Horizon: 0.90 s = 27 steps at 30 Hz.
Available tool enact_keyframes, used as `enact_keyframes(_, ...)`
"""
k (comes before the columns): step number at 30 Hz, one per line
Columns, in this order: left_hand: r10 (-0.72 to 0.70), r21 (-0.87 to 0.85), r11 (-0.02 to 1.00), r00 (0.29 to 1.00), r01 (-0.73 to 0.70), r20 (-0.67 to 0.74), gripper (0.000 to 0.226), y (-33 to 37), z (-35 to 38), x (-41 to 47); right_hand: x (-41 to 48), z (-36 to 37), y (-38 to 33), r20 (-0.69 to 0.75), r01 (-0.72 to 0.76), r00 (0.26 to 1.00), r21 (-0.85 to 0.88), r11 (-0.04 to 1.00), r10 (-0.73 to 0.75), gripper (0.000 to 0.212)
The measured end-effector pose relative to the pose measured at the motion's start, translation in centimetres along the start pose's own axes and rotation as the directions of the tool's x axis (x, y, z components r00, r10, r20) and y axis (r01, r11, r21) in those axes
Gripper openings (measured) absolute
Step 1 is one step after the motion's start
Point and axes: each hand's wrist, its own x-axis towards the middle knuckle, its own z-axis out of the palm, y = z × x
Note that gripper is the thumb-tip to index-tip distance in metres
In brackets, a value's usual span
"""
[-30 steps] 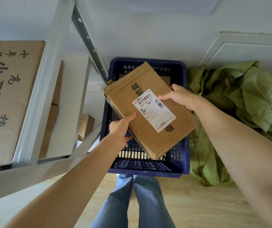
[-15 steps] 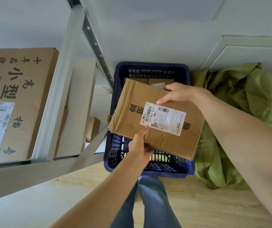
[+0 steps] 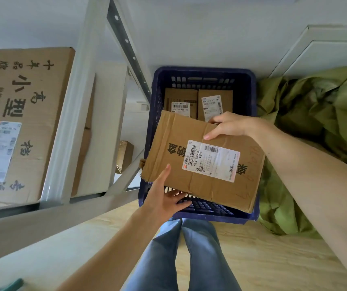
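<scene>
Both hands hold the cardboard parcel (image 3: 169,141) tilted above the blue crate (image 3: 204,71): the left hand (image 3: 164,199) pinches its near edge, thumb on top, and the right hand (image 3: 230,124) grips the far edge.

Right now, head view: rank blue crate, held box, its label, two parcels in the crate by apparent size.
1. blue crate
2. held box, nearer the camera
3. label
4. left parcel and right parcel: alike, part-hidden, farther; unsure versus label
</scene>
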Motion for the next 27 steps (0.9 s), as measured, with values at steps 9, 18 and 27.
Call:
enact_keyframes(9, -0.042, 0.012, 0.999, 0.987, 0.044, -0.152, 0.052, -2.3, -1.1, 2.4, 2.3, 2.6, 1.7, 0.084, -0.004, 0.996, -0.029, 1.000, 0.007, 0.061)
enact_keyframes(18, -0.074, -0.135, 0.990, 0.968, 0.042, -0.238, 0.038, -4.2, -0.7, 4.7, 4.9, 4.7, 3.2, 0.133, 0.019, 0.991, -0.034, 0.999, -0.014, 0.050)
enact_keyframes(27, -0.102, -0.076, 0.994, 0.930, 0.080, -0.353, 0.051, -4.4, 0.4, 8.3, 9.0, 6.9, 5.8, 0.163, -0.001, 0.987, -0.044, 0.999, 0.008, 0.073)
